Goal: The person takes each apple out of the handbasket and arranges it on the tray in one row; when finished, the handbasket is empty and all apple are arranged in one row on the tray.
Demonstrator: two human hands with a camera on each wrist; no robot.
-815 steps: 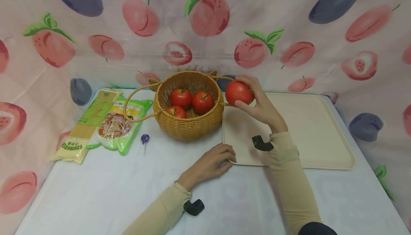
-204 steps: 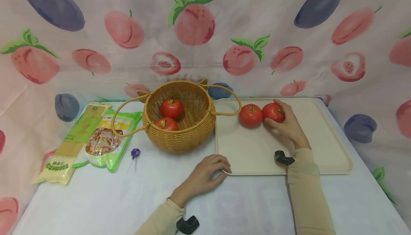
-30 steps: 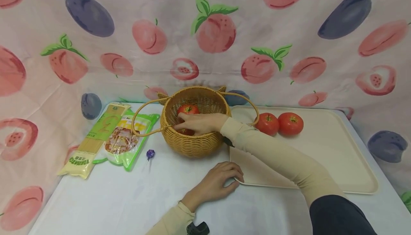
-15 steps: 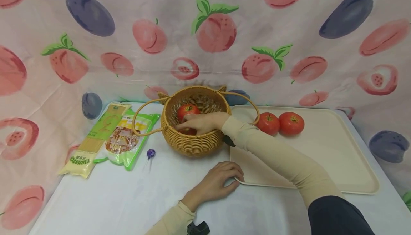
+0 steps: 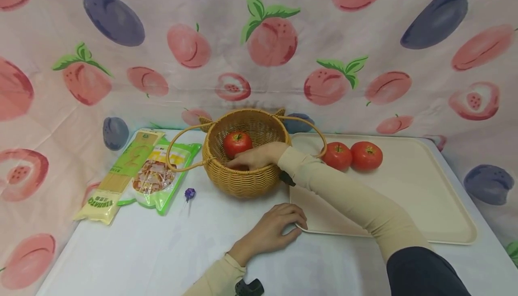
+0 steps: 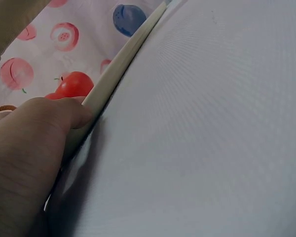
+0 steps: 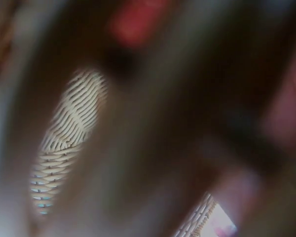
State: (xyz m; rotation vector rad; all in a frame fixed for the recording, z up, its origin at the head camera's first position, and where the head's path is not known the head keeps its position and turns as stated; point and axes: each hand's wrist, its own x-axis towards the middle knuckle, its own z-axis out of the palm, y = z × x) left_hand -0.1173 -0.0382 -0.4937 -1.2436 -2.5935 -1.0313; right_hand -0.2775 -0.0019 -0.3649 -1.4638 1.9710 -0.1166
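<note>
A round wicker basket (image 5: 247,183) with two loop handles stands at the back centre. My right hand (image 5: 259,155) reaches down inside it, fingers curled round the front tomato (image 5: 242,168), of which only a red sliver shows. Behind that hand sits another tomato (image 5: 237,144). The right wrist view is mostly blurred fingers, with basket weave (image 7: 71,123) beyond. My left hand (image 5: 275,228) holds the near left corner of the cream tray (image 5: 413,197); in the left wrist view its thumb (image 6: 79,113) lies on the rim. Two red tomatoes (image 5: 366,155) (image 5: 337,155) sit side by side on the tray.
Left of the basket lie a noodle packet (image 5: 121,174) and a green-and-white food bag (image 5: 155,177), overlapping. A purple-wrapped lollipop (image 5: 189,194) lies near them. The basket's right handle reaches over the tray. A fruit-print cloth (image 5: 226,39) hangs behind the table.
Over the last second my right fingers have drawn in and sunk lower round the front tomato, baring more of the rear one. Since the older frames, two tomatoes have come onto the tray.
</note>
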